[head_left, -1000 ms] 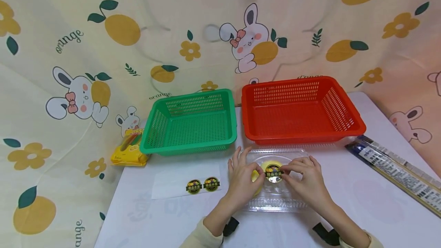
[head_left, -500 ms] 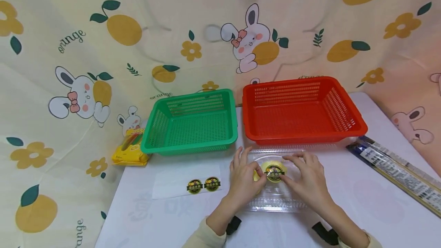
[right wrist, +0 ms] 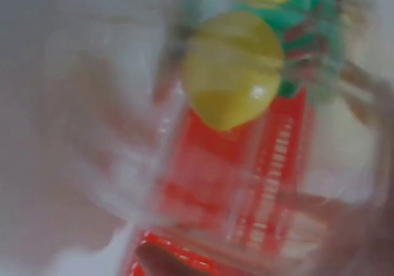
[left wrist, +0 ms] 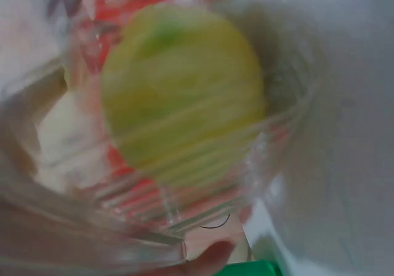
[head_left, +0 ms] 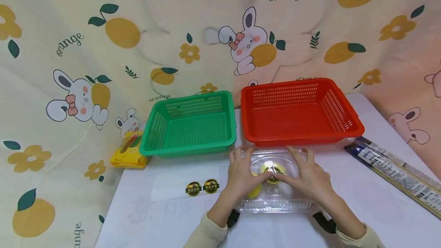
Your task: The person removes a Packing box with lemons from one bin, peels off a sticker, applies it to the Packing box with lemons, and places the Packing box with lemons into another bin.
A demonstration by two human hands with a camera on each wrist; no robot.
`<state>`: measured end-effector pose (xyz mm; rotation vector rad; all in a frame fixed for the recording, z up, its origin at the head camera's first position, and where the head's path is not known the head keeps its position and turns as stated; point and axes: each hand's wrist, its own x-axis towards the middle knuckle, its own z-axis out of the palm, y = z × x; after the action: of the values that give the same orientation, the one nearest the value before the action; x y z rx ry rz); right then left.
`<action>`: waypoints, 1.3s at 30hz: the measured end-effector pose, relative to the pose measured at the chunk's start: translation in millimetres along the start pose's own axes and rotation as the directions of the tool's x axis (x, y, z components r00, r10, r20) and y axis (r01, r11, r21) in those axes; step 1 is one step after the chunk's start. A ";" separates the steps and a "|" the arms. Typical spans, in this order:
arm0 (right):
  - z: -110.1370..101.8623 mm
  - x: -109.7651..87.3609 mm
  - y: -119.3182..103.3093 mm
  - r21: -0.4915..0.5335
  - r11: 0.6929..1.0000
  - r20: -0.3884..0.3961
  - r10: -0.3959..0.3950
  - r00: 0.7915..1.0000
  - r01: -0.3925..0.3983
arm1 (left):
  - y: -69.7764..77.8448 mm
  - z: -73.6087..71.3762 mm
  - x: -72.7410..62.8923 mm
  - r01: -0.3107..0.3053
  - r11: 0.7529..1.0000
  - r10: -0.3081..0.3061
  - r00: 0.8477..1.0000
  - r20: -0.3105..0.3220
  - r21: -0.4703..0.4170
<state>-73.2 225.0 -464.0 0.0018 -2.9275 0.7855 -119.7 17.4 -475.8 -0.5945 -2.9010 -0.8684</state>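
While touching both thumb tips to the sticker [head_left: 273,180] at lower centre of the frame, arching left hand [head_left: 242,174] and right hand [head_left: 312,178] over the clear box [head_left: 275,204], spreading the fingers well apart toward its far side and grasping nothing. Seeing the sticker on the box top, partly covered by the thumbs; seeing one lemon [head_left: 254,191] through the plastic just left of it, and more yellow behind the sticker. Getting mostly blur from the wrist views, so not telling how firmly the fingertips are bearing on the plastic.

Probably needing to press from the middle outward, smoothing with the thumb pads toward the sticker's rim to avoid trapping bubbles or creases. Likely doing better by steadying the box with the spread fingers, without pushing hard enough to buckle thin plastic.

Working close under the red basket [head_left: 303,141], so having little room toward the top of the frame. Having the green basket [head_left: 189,150] near the left fingertips too, and the sheet [head_left: 169,183] with two spare stickers [head_left: 211,186] just beside the left hand, so risking a brush on swinging left. Finding more room across the table [head_left: 358,209] at lower right, short of the blue packet [head_left: 389,163], and below the box.
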 end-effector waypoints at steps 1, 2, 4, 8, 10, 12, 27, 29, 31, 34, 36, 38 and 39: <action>0.6 0.5 1.0 -0.015 1.000 -0.003 0.006 1.000 -0.006 | -1.0 0.3 0.4 0.008 1.000 -0.008 1.000 0.006 -0.028; 1.1 1.1 1.9 -0.020 1.000 -0.007 0.010 1.000 -0.010 | -1.6 0.5 0.5 0.015 0.999 -0.014 1.000 0.007 -0.049; 2.1 1.8 3.6 -0.032 0.999 -0.012 0.011 1.000 -0.011 | -2.1 0.5 0.6 0.028 0.997 -0.027 1.000 0.008 -0.065; 3.9 2.3 5.6 -0.045 0.999 -0.013 0.018 1.000 -0.018 | -0.2 0.7 -0.1 0.045 0.997 -0.045 0.999 -0.005 -0.059; 4.2 2.0 5.6 -0.047 0.999 -0.010 0.022 1.000 -0.022 | 0.2 1.1 -0.1 0.053 0.997 -0.054 0.999 -0.008 -0.056; 4.3 2.0 5.2 -0.048 0.999 -0.008 0.024 1.000 -0.025 | 0.1 1.0 -0.1 0.065 0.996 -0.065 0.998 -0.006 -0.066; -5.1 -2.3 17.1 0.133 0.991 0.041 -0.017 0.999 0.011 | -24.7 -7.9 -0.3 0.089 0.919 -0.083 0.996 0.033 -0.384; -7.2 -2.4 20.7 0.172 0.985 0.057 -0.016 0.998 0.006 | -32.1 -12.3 -3.0 0.099 0.886 -0.091 0.995 0.038 -0.453; -9.4 -2.5 24.8 0.220 0.976 0.073 -0.017 0.997 0.000 | -39.0 -15.7 -6.8 0.103 0.852 -0.092 0.995 0.046 -0.513; -12.7 -4.2 30.2 0.300 0.954 0.087 -0.021 0.996 -0.006 | -46.4 -20.6 -16.2 0.120 0.816 -0.089 0.993 0.083 -0.565; -14.0 -5.7 33.2 0.349 0.937 0.094 -0.025 0.995 -0.010 | -48.3 -23.5 -24.7 0.153 0.798 -0.102 0.988 0.120 -0.582; -14.9 -6.9 34.7 0.375 0.927 0.109 -0.021 0.994 -0.022 | -49.0 -25.8 -34.4 0.183 0.797 -0.117 0.982 0.151 -0.575; -15.2 -7.3 34.7 0.380 0.924 0.121 -0.017 0.993 -0.031 | -48.8 -26.6 -39.1 0.196 0.799 -0.126 0.979 0.161 -0.569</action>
<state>-65.3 262.4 -469.0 0.0746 -2.8292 1.3902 -103.5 -47.9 -485.0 -0.4302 -2.7804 -1.8430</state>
